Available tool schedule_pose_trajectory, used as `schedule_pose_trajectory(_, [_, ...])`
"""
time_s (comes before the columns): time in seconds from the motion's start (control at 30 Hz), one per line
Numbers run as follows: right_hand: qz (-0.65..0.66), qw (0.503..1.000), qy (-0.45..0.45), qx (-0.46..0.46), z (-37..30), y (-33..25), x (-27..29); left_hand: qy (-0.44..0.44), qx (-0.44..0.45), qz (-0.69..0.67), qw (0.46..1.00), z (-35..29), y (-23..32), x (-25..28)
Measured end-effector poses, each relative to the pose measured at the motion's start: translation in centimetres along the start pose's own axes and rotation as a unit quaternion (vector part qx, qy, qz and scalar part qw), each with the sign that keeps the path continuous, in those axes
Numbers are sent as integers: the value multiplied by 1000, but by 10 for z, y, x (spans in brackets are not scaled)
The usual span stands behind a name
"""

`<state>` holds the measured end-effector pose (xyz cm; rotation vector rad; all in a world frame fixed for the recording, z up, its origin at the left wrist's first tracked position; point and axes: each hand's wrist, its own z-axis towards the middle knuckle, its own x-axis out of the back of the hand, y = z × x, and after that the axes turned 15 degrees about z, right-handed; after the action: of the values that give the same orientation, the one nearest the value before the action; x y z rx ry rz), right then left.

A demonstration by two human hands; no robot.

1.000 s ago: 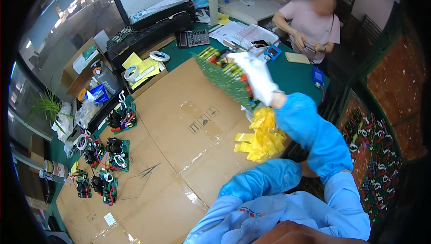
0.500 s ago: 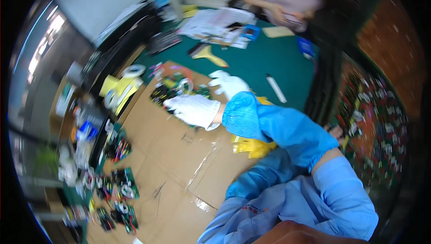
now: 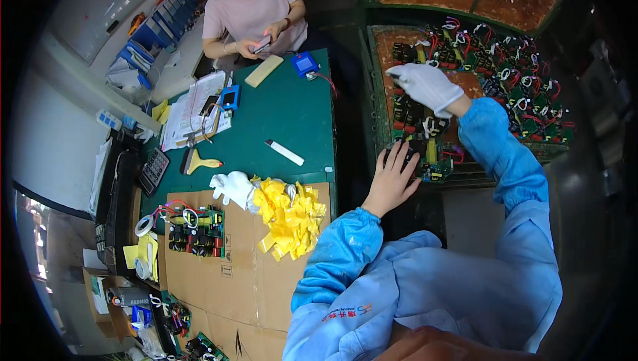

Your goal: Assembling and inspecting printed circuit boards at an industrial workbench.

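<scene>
My bare left hand (image 3: 392, 181) is open, its fingers spread over the black parts at the near left end of a circuit board (image 3: 432, 155). That green board carries black, yellow and red parts and lies at the near edge of a wooden tray (image 3: 458, 82). Farther up, my right hand (image 3: 428, 87) in a white glove reaches over a row of red and black parts at the tray's left side. Its fingers are held together, with something dark at their tips that I cannot make out. Many similar boards (image 3: 525, 95) crowd the tray's right half.
On a green table (image 3: 279, 108) to the left lie a circuit board (image 3: 196, 231) on cardboard (image 3: 246, 288), yellow pieces (image 3: 289, 218), a white glove (image 3: 234, 189), a brush (image 3: 199, 162) and a white-handled tool (image 3: 284, 152). Across it sits a person (image 3: 256, 12) holding a phone.
My view has swung to the right. My gloved right hand has left the circuit board on the cardboard and moved over the tray; my arms, crossed before, are now apart.
</scene>
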<state>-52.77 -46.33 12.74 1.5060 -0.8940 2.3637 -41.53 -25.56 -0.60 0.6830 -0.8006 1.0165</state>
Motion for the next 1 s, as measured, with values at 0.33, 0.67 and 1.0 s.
schedule_pose_trajectory(0.33, [-140,984,9,-112,48,102,-88,-2,7,91,996,49,2,-17])
schedule_pose_trajectory(0.67, [-65,990,61,-112,47,117,-85,-2,-12,89,996,55,-3,-20])
schedule_pose_trajectory(1.0, [451,885,53,-105,22,68,54,61,-306,411,856,58,-24,99])
